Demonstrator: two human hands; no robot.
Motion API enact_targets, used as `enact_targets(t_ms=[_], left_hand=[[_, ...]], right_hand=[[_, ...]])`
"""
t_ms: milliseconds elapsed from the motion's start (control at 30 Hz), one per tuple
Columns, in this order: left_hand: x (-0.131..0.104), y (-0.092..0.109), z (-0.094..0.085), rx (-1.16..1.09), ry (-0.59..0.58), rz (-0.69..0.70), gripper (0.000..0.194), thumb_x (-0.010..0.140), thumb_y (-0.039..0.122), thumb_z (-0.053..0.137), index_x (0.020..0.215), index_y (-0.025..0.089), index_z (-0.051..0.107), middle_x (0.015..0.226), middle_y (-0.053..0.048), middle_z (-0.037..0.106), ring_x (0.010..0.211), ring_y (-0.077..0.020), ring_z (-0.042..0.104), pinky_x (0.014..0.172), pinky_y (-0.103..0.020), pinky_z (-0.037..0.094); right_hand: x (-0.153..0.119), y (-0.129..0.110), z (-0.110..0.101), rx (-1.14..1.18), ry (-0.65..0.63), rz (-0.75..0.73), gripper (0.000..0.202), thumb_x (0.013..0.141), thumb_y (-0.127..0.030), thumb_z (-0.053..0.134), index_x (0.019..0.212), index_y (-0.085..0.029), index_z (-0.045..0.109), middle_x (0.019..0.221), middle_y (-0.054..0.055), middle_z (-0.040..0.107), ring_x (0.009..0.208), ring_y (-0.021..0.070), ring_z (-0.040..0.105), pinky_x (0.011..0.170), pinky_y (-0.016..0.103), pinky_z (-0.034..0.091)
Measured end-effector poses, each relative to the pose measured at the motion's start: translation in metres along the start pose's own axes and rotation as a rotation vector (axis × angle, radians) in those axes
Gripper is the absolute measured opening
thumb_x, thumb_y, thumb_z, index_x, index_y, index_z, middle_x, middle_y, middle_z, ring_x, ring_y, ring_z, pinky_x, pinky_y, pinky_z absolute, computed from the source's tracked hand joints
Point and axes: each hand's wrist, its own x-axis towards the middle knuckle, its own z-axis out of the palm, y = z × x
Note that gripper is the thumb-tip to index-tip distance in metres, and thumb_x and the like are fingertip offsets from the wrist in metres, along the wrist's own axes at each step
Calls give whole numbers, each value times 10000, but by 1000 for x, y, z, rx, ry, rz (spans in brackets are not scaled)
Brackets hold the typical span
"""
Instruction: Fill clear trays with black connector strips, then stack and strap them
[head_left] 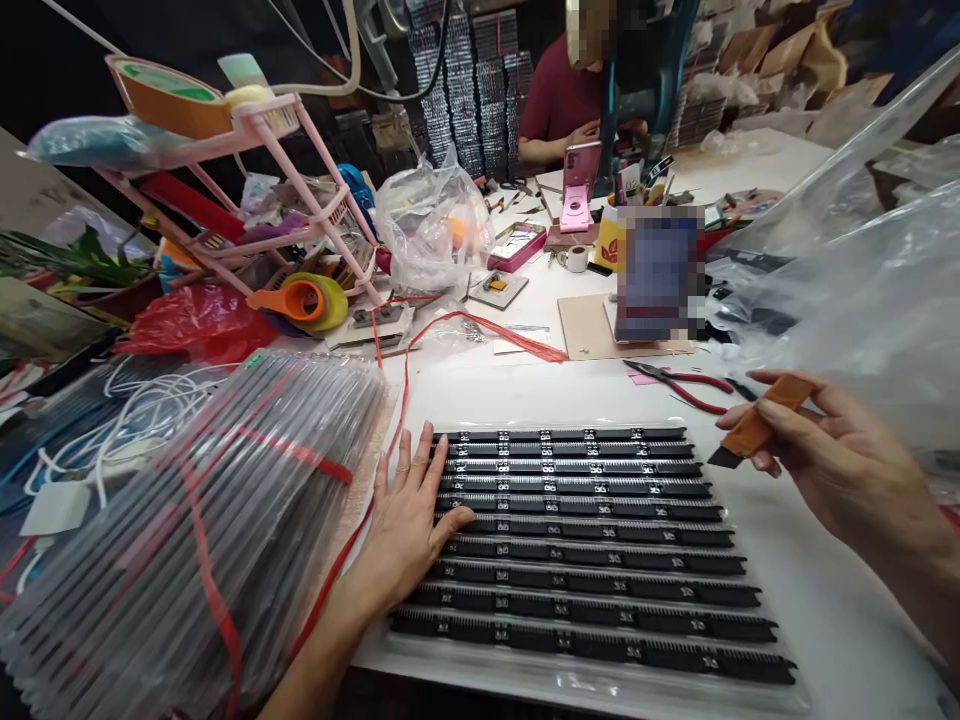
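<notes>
My left hand (409, 510) lies flat with fingers spread on the left edge of a clear plastic tray (577, 690). Rows of black comb-like strips (600, 580) with small pale markings fill this tray, which rests on the white table. Raised to the right of the tray, my right hand (840, 470) is closed round an orange-handled blade (765, 418). Its dark, flat tip points down and left, apart from the strips. Behind the tray, close to my right hand, lie red-handled pliers (690, 385).
Stacked clear trays (247, 520) tied with red ribbon stand at my left. A pink rack (315, 190) leans behind them. Farther back are a phone on a pink stand (577, 195) and a co-worker (559, 100) beside a machine. Plastic sheeting (847, 290) bulges at the right.
</notes>
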Motion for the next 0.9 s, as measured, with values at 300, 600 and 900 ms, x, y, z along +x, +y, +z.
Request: enact_targets(t_ms=[300, 600, 900], left_hand=[[-1, 37, -17, 78, -53, 137, 842, 848, 657, 353, 1487, 189, 70, 1543, -123, 187, 1430, -298, 102, 1118, -563, 160], [-6, 52, -8, 68, -2, 202, 903, 845, 655, 372, 1488, 145, -5, 1532, -150, 212, 1424, -284, 149, 1116, -496, 217], [-7, 64, -3, 115, 57, 280, 925, 834, 682, 360, 1492, 135, 7, 1517, -145, 264, 1411, -307, 192, 1110, -489, 193]], right_hand=[[-6, 5, -3, -60, -72, 45, 404, 757, -440, 690, 1105, -264, 586, 817, 93, 679, 561, 154, 526, 425, 246, 410], [-8, 4, -1, -32, -115, 31, 431, 781, -416, 675, 1165, -256, 561, 825, 75, 672, 571, 146, 512, 451, 254, 411], [-7, 0, -5, 39, -130, -56, 365, 836, -384, 628, 1150, -233, 518, 818, 42, 667, 623, 130, 555, 456, 200, 420]])
